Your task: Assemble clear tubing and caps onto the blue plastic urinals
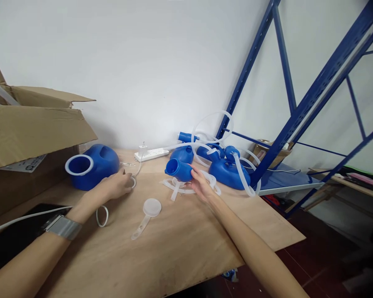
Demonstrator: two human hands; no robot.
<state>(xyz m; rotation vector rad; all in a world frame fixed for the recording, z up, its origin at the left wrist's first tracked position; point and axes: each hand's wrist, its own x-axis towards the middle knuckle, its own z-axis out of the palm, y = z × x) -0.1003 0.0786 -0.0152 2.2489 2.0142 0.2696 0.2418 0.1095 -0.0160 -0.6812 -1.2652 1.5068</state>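
Observation:
My right hand (202, 185) is closed around the back of a blue plastic funnel-shaped connector (180, 170), whose wide mouth faces left. A clear hose (209, 178) curls on the table beside it, under my right hand. My left hand (119, 185) has its fingers curled at a white cable (133, 181), which loops out by the fingertips. Behind that hand a blue plastic bottle (104, 161) lies with its white-rimmed opening (78, 164) toward me. A translucent round cap with a strap (152, 207) lies flat on the wooden table (174, 248) between my hands.
An open cardboard box (34, 128) stands at the left. A white power strip (152, 154) with a plug lies by the wall. More blue bottles (226, 173) with clear hoses are at the back right, beside a blue metal rack (298, 111). A dark flat object (18, 240) lies at lower left.

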